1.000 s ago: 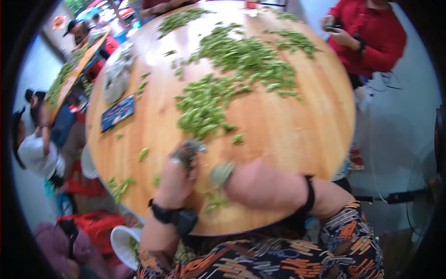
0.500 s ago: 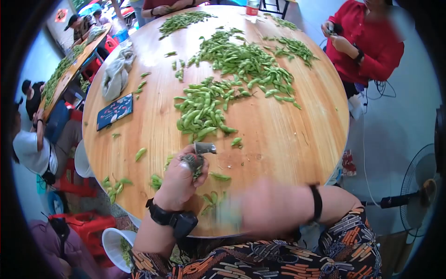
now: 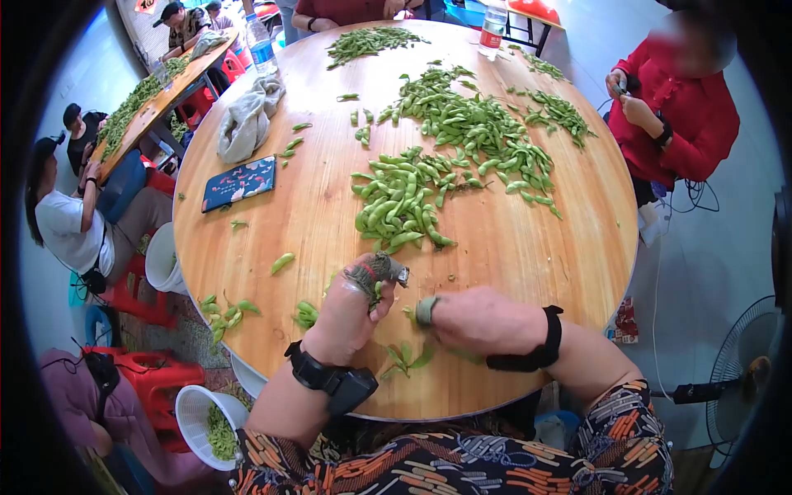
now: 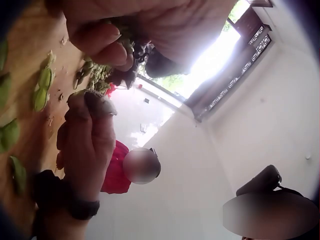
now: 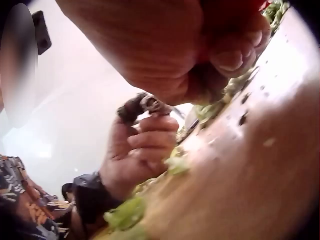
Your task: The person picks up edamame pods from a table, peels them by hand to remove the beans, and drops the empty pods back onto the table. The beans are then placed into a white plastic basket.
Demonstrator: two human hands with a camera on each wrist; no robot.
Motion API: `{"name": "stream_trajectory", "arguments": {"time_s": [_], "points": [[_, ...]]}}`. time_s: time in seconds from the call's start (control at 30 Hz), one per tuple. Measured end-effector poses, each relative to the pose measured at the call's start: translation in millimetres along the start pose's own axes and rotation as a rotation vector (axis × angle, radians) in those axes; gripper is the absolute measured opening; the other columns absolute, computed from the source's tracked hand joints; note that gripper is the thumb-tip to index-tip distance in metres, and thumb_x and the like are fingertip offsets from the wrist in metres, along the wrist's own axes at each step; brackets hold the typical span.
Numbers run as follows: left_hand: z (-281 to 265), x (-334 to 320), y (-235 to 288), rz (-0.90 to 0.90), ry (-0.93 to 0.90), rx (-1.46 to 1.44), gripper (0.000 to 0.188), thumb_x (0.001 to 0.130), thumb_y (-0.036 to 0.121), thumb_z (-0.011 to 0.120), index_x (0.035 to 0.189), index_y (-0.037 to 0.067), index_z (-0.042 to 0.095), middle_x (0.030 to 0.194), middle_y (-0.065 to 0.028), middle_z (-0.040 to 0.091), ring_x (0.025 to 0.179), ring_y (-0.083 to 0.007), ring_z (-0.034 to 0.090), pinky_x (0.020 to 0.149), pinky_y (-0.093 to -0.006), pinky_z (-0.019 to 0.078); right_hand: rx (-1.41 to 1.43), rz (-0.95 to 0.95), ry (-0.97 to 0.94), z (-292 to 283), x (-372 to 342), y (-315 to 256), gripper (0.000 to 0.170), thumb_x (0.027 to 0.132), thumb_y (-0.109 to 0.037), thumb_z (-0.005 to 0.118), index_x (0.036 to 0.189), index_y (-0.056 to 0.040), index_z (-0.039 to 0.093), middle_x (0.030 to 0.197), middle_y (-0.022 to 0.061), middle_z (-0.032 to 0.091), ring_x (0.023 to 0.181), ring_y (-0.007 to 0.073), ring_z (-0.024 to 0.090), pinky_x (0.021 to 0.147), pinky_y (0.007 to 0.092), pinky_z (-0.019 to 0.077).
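Note:
My left hand (image 3: 342,318) is held over the near part of the round table, its fingers curled round green soybean pods (image 3: 378,291). A dark grey wrapping with a reddish band and a shiny tip covers its thumb. To its right is my right hand (image 3: 487,323), knuckles up and fingers bent, with a grey-green cover (image 3: 426,312) on one digit; I cannot tell whether it pinches anything. In the left wrist view the right hand (image 4: 87,135) points toward the left one. Loose pods (image 3: 404,359) lie between my forearms, and a large pod heap (image 3: 396,198) lies just beyond.
On the left of the wooden table (image 3: 313,214) are a dark blue patterned pouch (image 3: 239,183) and a grey cloth (image 3: 250,120). Bottles (image 3: 492,31) stand at the far edge. A white bucket (image 3: 198,425) stands low at left, a fan (image 3: 742,371) at right. People sit around.
My right hand, blurred lower down half a second ago, has come up and left, closer to the left hand. The left hand keeps its grip. The head view has shifted slightly.

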State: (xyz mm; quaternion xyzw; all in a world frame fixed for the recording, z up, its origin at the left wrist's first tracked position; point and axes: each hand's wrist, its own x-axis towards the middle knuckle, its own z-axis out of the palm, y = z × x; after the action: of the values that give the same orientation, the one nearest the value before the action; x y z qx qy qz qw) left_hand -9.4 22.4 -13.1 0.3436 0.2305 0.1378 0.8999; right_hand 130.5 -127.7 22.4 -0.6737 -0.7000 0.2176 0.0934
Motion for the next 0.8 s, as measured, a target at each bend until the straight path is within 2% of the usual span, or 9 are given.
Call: {"name": "stream_trajectory", "arguments": {"time_s": [0.03, 0.1, 0.13, 0.17, 0.23, 0.37, 0.47, 0.63, 0.8], "points": [[-0.2, 0.1, 0.5, 0.005, 0.011, 0.002, 0.014, 0.092, 0.015, 0.049, 0.101, 0.006, 0.056, 0.074, -0.0014, 0.055, 0.055, -0.0069, 0.047, 0.043, -0.0163, 0.0326, 0.102, -0.022, -0.08, -3.7, -0.4, -5.3, 0.013, 0.081, -0.015, 0.055, 0.087, -0.005, 0.05, 0.075, 0.0173, 0.056, 0.069, 0.035, 0.059, 0.058, 0.0412, 0.0479], [-2.6, 0.8, -0.3, 0.024, -0.025, 0.042, 0.015, 0.093, 0.014, 0.048, 0.101, 0.005, 0.056, 0.074, -0.0013, 0.054, 0.054, -0.0068, 0.045, 0.042, -0.0165, 0.0321, 0.137, -0.017, 0.106, -20.4, 5.8, 12.0, 0.016, 0.084, -0.018, 0.055, 0.091, -0.0051, 0.05, 0.078, 0.0178, 0.057, 0.075, 0.0358, 0.059, 0.063, 0.0418, 0.0485], [-2.8, 1.1, -1.0, 0.04, -0.066, 0.082, 0.015, 0.093, 0.014, 0.047, 0.102, 0.005, 0.056, 0.073, -0.0011, 0.053, 0.053, -0.0066, 0.044, 0.042, -0.0168, 0.0316, 0.318, 0.22, 0.242, -1.3, 17.9, 41.8, 0.012, 0.084, -0.016, 0.054, 0.087, -0.005, 0.054, 0.078, 0.0194, 0.059, 0.071, 0.0385, 0.058, 0.064, 0.0447, 0.0483], [0.3, 0.0, -0.3, 0.041, -0.068, 0.083, 0.015, 0.093, 0.014, 0.047, 0.102, 0.005, 0.056, 0.073, -0.0011, 0.053, 0.053, -0.0066, 0.044, 0.042, -0.0168, 0.0316, 0.316, 0.22, 0.244, -3.4, 22.9, 48.5, 0.012, 0.084, -0.016, 0.054, 0.087, -0.005, 0.054, 0.078, 0.0194, 0.059, 0.071, 0.0385, 0.058, 0.064, 0.0447, 0.0483], [8.6, -3.2, 1.8, -0.018, 0.014, 0.12, 0.016, 0.093, 0.012, 0.046, 0.103, 0.005, 0.056, 0.072, -0.0008, 0.052, 0.053, -0.0063, 0.042, 0.042, -0.0173, 0.0309, -0.106, 0.179, 0.548, -9.3, 29.0, 56.0, 0.014, 0.083, -0.016, 0.056, 0.085, -0.0021, 0.054, 0.077, 0.0201, 0.058, 0.072, 0.038, 0.058, 0.065, 0.0442, 0.0476], [7.2, -2.3, 1.2, -0.036, 0.032, 0.184, 0.017, 0.093, 0.018, 0.05, 0.104, 0.007, 0.055, 0.072, 0.0, 0.051, 0.053, -0.0075, 0.044, 0.043, -0.018, 0.033, -0.123, 0.215, 0.43, -12.6, 29.9, 60.0, 0.018, 0.083, -0.017, 0.057, 0.083, -0.0003, 0.053, 0.073, 0.0216, 0.057, 0.072, 0.0403, 0.056, 0.065, 0.0441, 0.0468], [4.1, -3.0, -0.8, -0.045, -0.077, 0.239, 0.016, 0.093, 0.02, 0.051, 0.102, 0.008, 0.055, 0.072, 0.0003, 0.051, 0.054, -0.0068, 0.044, 0.044, -0.0183, 0.0331, -0.01, 0.242, 0.397, -9.6, 24.1, 53.8, 0.019, 0.086, -0.02, 0.058, 0.085, -0.0014, 0.053, 0.068, 0.014, 0.056, 0.066, 0.0311, 0.058, 0.06, 0.0386, 0.0466], [6.9, -3.8, -6.0, -0.099, -0.173, 0.308, 0.014, 0.095, 0.023, 0.049, 0.097, 0.009, 0.055, 0.071, 0.0021, 0.049, 0.054, -0.0056, 0.041, 0.045, -0.0181, 0.0305, 1.233, 0.331, 0.251, -10.3, 21.1, 5.2, 0.017, 0.094, -0.02, 0.051, 0.102, -0.0055, 0.055, 0.062, -0.0035, 0.046, 0.056, 0.0056, 0.045, 0.049, 0.0213, 0.0376], [6.8, -4.5, -8.1, -0.093, -0.106, 0.305, 0.015, 0.094, 0.016, 0.051, 0.106, 0.01, 0.058, 0.068, 0.0089, 0.045, 0.054, -0.0006, 0.037, 0.046, -0.0167, 0.0275, 1.296, 0.18, 0.386, 2.1, 25.4, -0.4, 0.018, 0.095, -0.017, 0.048, 0.107, -0.0052, 0.054, 0.071, -0.0043, 0.046, 0.063, 0.0037, 0.044, 0.053, 0.0178, 0.0358]]}}
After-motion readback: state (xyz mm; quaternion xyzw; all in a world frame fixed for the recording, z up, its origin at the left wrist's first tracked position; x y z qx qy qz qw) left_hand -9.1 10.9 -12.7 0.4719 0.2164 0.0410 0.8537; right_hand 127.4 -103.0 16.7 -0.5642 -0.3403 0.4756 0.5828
